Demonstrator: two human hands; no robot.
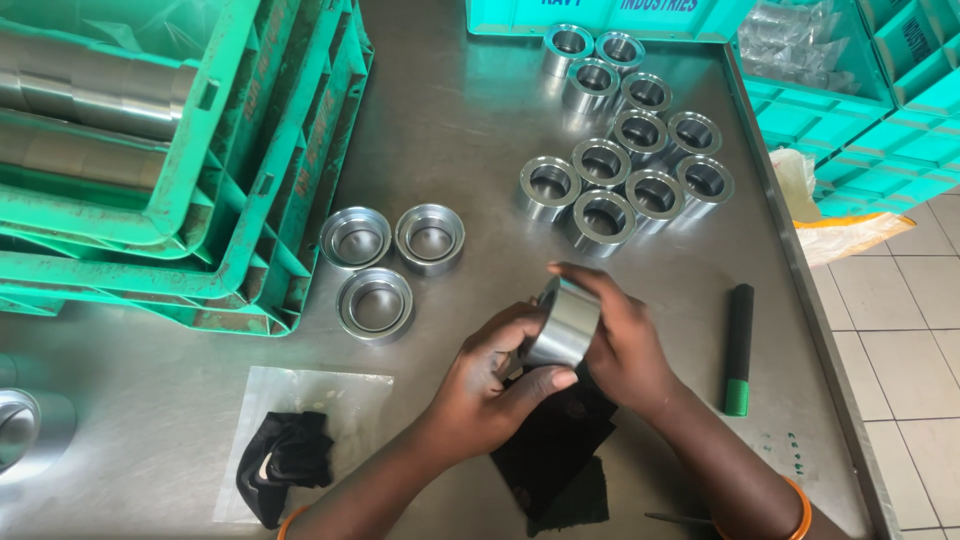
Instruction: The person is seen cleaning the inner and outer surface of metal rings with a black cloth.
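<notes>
Factory or machine-shop inspection bench. Steel-topped table (450, 120), scuffed. Many identical machined metal rings (625, 160) set out in clusters. Stacked green plastic crates (270, 170) hold turned steel shafts (90, 95). Tiled floor (900, 340) alongside.

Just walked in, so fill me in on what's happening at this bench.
A person holds a shiny metal ring in both hands, left hand below and right hand beside it, over a black cloth. More rings stand grouped on the steel table, three apart near green crates.
</notes>
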